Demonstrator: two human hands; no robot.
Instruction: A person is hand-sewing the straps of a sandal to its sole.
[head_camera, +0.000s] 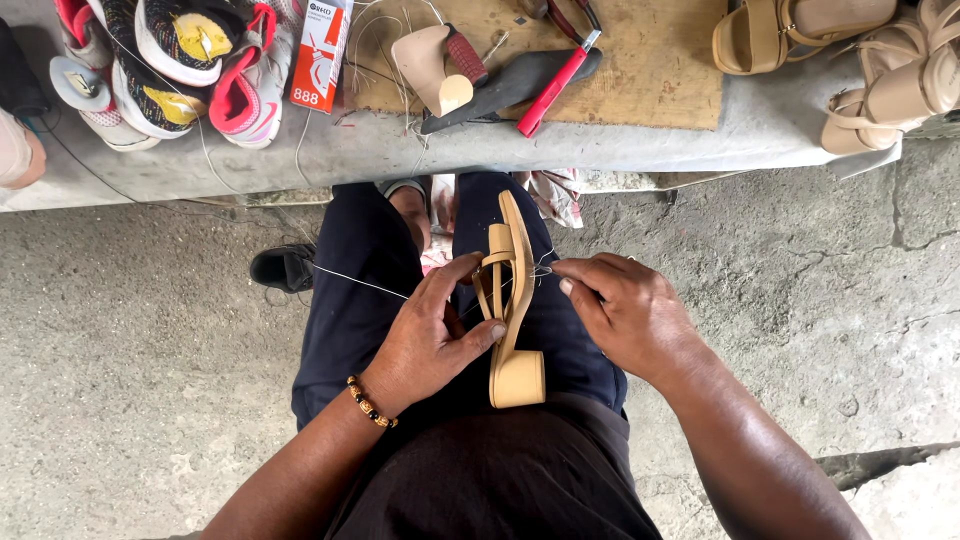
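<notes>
Hands (430, 335) stitching tan block-heel sandal (512, 300)

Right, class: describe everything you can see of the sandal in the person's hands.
The sandal is tan, smooth like leather, with a thin sole, straps and a block heel. It stands on edge over the lap, heel nearest the body. The left hand grips its straps; the right hand pinches pale thread at its side.

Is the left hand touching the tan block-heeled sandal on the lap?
Touching. The head view shows the left hand gripping the tan block-heeled sandal, with the thumb pressed against its side just above the heel.
</notes>
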